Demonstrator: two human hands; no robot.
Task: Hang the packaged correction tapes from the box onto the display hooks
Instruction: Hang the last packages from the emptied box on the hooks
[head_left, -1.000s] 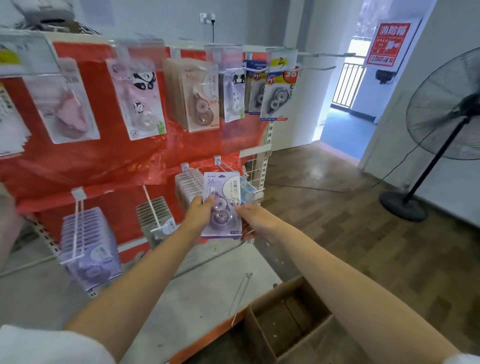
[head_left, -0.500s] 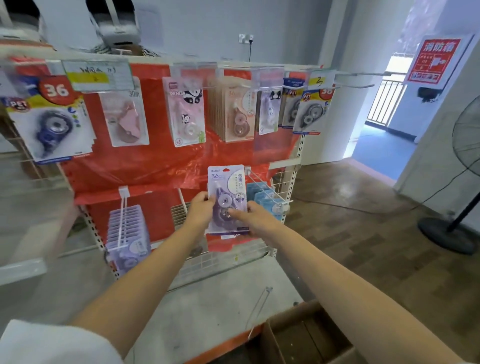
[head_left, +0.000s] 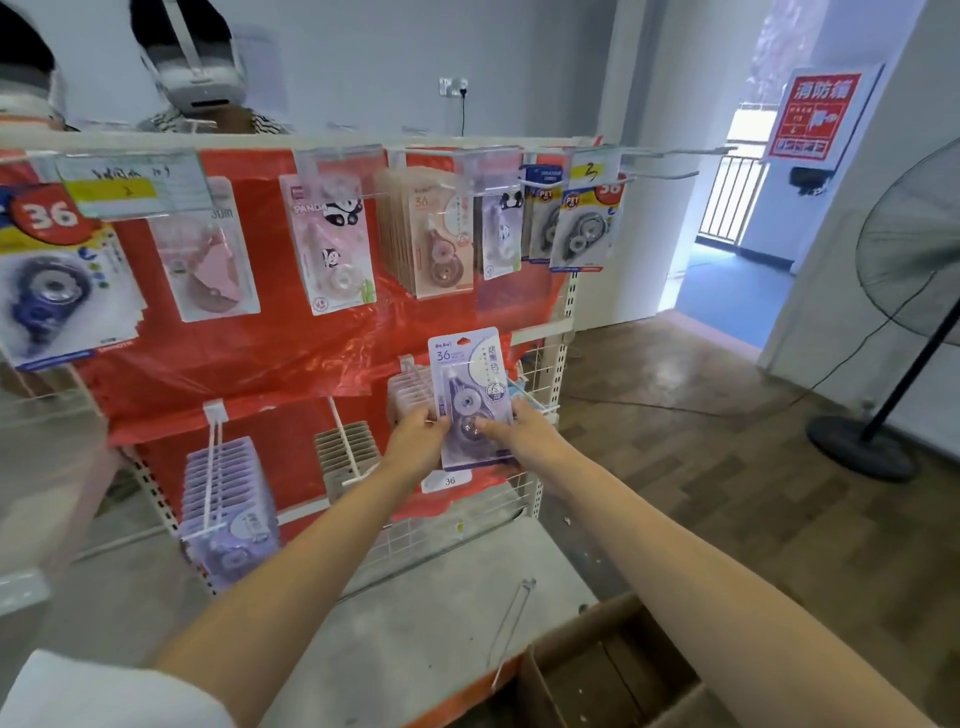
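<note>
I hold a purple packaged correction tape (head_left: 470, 384) upright in front of the lower row of the red display rack (head_left: 291, 358). My left hand (head_left: 415, 441) pinches its left edge and my right hand (head_left: 511, 434) grips its lower right side. Just behind the pack, a hook carries a stack of pale packs (head_left: 408, 389). Further left on the lower row hang a stack of purple packs (head_left: 228, 512) and a hook with grey packs (head_left: 345, 444). The open cardboard box (head_left: 597, 675) sits at the bottom right, below my right forearm.
The upper row holds several kinds of hanging tapes, with bare hooks (head_left: 675, 161) sticking out at the top right. A loose wire hook (head_left: 511, 631) lies on the grey base shelf (head_left: 395, 618). A standing fan (head_left: 904, 332) is at the right. Two people stand behind the rack.
My view has tilted up and come closer to the rack. Both hands have kept hold of the purple pack, now raised a little in front of the lower right hooks.
</note>
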